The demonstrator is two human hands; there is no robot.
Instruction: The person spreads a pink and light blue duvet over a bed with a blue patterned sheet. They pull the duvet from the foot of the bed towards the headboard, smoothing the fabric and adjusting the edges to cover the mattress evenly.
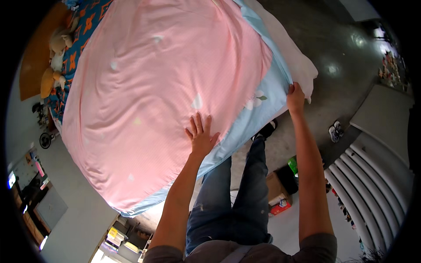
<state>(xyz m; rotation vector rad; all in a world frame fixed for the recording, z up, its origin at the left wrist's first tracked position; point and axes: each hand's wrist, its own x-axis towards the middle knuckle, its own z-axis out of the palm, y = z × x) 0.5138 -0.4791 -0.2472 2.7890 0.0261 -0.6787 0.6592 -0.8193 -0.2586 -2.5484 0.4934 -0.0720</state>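
A large quilt lies over the bed, its pink face [158, 82] up and wrinkled in long soft folds. Its light blue border [273, 82], with a white flower print, runs along the near and right edges. My left hand [201, 139] rests flat on the pink cloth near that edge, fingers spread. At the right corner my right hand [296, 98] pinches the blue edge between thumb and fingers. A pale pink cloth [301, 62] hangs beyond the quilt on the right. The dark blue and orange patterned bedding [82, 36] shows at the far left.
Stuffed toys [57, 46] sit by the wooden headboard [34, 65]. A small fan [46, 140] is left of the bed. On the floor at right lie a pair of shoes [335, 131] and a cardboard box [276, 187]. A white radiator [368, 194] stands at far right.
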